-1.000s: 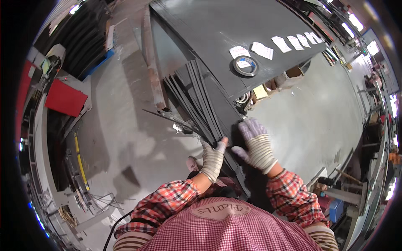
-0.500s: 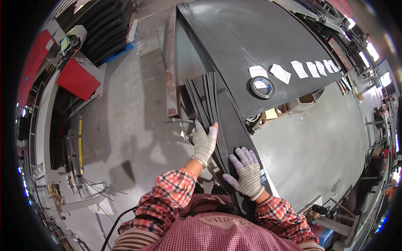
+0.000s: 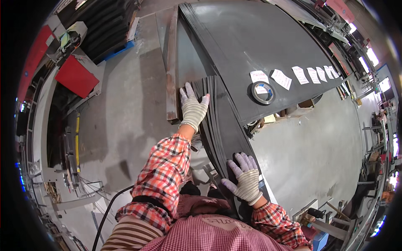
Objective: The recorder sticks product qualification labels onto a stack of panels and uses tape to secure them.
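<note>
A stack of long dark grey flat strips [image 3: 228, 129] runs from in front of my body up toward the large dark sheets. Its layers are fanned along the left side. My left hand [image 3: 194, 109], in a pale striped glove, lies at the far left edge of the strips, fingers stretched forward and thumb apart. Flat on the near part of the stack rests my right hand [image 3: 246, 179], gloved too, with its fingers spread. Neither hand is closed round anything. The undersides of the strips are hidden.
Beyond the strips lies a broad pile of dark sheets [image 3: 255, 37], bearing a roll of tape [image 3: 263, 92] and several paper labels [image 3: 281, 79]. A rusty metal beam [image 3: 172, 67] stands left of my left hand. A red box [image 3: 77, 76] is farther left.
My left hand has moved forward and slightly left along the strips, up to their far end. The fanned strips look more closely gathered. My right hand stays almost in place.
</note>
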`<state>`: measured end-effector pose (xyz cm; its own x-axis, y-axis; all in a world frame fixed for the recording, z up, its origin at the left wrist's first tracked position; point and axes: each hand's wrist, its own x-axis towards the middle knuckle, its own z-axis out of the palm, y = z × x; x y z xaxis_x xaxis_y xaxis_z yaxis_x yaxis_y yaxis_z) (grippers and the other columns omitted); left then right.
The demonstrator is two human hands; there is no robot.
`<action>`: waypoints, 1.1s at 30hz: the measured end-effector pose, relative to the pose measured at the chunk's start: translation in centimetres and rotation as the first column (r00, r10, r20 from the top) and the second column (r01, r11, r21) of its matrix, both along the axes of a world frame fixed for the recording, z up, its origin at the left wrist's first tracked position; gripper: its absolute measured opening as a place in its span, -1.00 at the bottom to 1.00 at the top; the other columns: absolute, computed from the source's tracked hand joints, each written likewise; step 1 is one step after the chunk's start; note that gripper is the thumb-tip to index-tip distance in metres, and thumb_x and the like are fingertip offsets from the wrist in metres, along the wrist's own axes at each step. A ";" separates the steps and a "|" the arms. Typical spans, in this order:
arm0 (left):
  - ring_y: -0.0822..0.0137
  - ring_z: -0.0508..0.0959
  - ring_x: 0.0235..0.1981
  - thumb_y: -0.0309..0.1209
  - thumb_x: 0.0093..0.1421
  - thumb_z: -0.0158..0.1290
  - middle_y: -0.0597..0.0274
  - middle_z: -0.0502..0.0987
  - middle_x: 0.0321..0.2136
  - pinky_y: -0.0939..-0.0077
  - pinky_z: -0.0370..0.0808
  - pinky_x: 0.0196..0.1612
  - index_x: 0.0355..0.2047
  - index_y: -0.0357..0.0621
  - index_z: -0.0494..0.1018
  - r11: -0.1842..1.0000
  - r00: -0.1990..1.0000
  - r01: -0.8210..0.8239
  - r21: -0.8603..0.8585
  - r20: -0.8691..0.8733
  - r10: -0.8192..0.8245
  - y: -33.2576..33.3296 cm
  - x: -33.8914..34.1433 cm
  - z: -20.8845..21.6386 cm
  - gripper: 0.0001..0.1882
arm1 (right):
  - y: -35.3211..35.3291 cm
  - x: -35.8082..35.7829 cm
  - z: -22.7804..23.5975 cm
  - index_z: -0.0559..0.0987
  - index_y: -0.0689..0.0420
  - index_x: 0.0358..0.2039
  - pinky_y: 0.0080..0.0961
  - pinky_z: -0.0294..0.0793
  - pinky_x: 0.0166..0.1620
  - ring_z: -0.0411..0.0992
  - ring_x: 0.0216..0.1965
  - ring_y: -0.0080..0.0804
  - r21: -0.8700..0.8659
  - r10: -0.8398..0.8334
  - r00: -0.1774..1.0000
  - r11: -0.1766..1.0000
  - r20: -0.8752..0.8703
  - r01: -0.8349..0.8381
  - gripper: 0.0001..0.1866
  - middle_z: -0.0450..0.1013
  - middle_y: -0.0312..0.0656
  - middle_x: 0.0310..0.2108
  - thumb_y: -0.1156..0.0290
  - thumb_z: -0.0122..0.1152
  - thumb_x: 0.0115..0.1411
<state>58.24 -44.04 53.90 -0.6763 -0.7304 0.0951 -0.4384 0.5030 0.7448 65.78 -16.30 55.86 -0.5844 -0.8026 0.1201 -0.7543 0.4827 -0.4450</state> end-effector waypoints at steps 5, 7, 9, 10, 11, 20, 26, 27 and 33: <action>-0.13 -0.02 0.29 -0.09 0.06 0.14 -0.36 -0.08 0.25 0.22 -0.03 0.30 0.25 -0.44 -0.22 0.998 0.995 0.005 0.058 -0.097 0.001 7.1 7.9 0.8 0.02 | -1.1 0.1 0.5 0.43 0.04 0.06 0.03 -0.09 0.25 0.06 0.23 0.09 0.043 -0.029 1.000 0.999 -0.004 0.029 -0.31 0.17 0.08 0.16 -0.11 0.18 -0.01; -0.07 0.27 0.14 -0.02 0.03 0.17 -0.32 0.17 0.13 0.29 0.21 0.17 0.24 -0.50 -0.23 0.989 0.974 0.007 0.146 0.222 -0.040 11.5 12.3 -0.4 0.09 | -1.3 -0.1 0.8 0.43 0.03 0.06 0.06 -0.13 0.26 0.03 0.24 0.09 0.106 0.003 0.999 0.994 -0.054 0.003 -0.33 0.16 0.08 0.17 -0.10 0.18 0.00; 0.13 0.41 -0.08 0.01 0.09 0.11 -0.20 0.38 -0.08 0.44 0.32 0.01 0.25 -0.48 -0.24 0.869 0.979 -0.039 0.494 0.191 -0.065 13.7 14.0 -2.3 0.06 | -1.1 -0.8 1.1 0.43 0.05 0.05 0.08 -0.18 0.26 0.02 0.25 0.09 0.072 0.017 1.000 0.997 -0.020 -0.015 -0.34 0.16 0.07 0.16 -0.07 0.18 0.00; 0.22 0.49 -0.19 0.03 0.11 0.09 -0.15 0.48 -0.18 0.51 0.37 -0.07 0.25 -0.48 -0.24 0.805 0.996 -0.027 0.593 0.082 -0.027 14.5 14.6 -3.0 0.05 | -0.8 -1.5 1.2 0.43 0.06 0.05 0.07 -0.14 0.26 0.03 0.24 0.11 0.055 0.058 0.998 0.997 0.014 -0.058 -0.35 0.18 0.07 0.15 -0.04 0.19 -0.01; 0.14 0.45 -0.10 0.04 0.15 0.03 -0.22 0.41 -0.08 0.47 0.34 -0.01 0.26 -0.44 -0.26 0.730 0.999 0.005 0.683 0.024 -0.029 14.9 14.9 -3.6 0.01 | -0.4 -2.2 1.1 0.43 0.07 0.04 0.06 -0.11 0.25 0.04 0.23 0.13 0.064 0.116 0.992 0.991 0.042 -0.119 -0.35 0.20 0.07 0.14 -0.02 0.21 -0.02; -0.24 0.06 0.25 0.07 0.22 -0.12 -0.41 0.06 0.19 0.24 0.06 0.25 0.30 -0.27 -0.31 0.740 0.982 -0.114 0.663 0.190 -0.019 17.3 14.7 -3.2 -0.07 | 2.4 -6.9 -2.3 0.15 0.32 0.22 -0.47 0.19 0.14 0.27 0.12 -0.28 0.012 -0.160 0.422 0.943 0.893 0.332 -0.24 0.33 0.05 0.07 0.01 0.07 0.22; -0.02 0.16 0.22 0.07 0.19 -0.06 -0.33 0.10 0.18 0.38 0.13 0.21 0.27 -0.42 -0.34 0.776 0.994 -0.089 0.624 0.110 0.026 18.3 15.5 -2.9 0.01 | 2.1 -6.3 -2.9 0.20 0.28 0.20 -0.47 0.23 0.11 0.30 0.07 -0.31 -0.029 -0.144 0.486 0.943 0.862 0.331 -0.33 0.37 0.01 0.02 0.05 0.01 0.26; -0.01 0.18 0.21 0.09 0.19 -0.06 -0.32 0.14 0.16 0.39 0.14 0.20 0.26 -0.46 -0.33 0.775 0.995 -0.082 0.626 0.089 0.033 18.3 15.6 -2.8 0.02 | 2.0 -6.4 -2.8 0.21 0.28 0.19 -0.47 0.24 0.10 0.30 0.06 -0.32 -0.041 -0.147 0.544 0.947 0.826 0.318 -0.35 0.38 0.00 0.01 0.06 0.01 0.26; -0.04 -0.29 0.34 0.09 0.25 -0.21 -0.31 -0.20 0.28 0.23 -0.38 0.33 0.23 -0.57 -0.25 0.715 0.984 -0.143 0.684 0.176 0.029 18.2 16.2 -2.3 -0.06 | 2.0 -6.7 -2.8 0.23 0.23 0.19 -0.46 0.27 0.06 0.33 -0.01 -0.36 -0.052 -0.121 0.487 0.944 0.865 0.326 -0.39 0.40 -0.04 -0.04 0.08 0.01 0.27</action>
<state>74.42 -25.85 51.60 -0.5711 -0.6081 -0.5514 -0.5825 -0.1730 0.7942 59.10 -14.31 53.03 -0.6437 -0.6500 -0.4039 0.1506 0.4099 -0.8996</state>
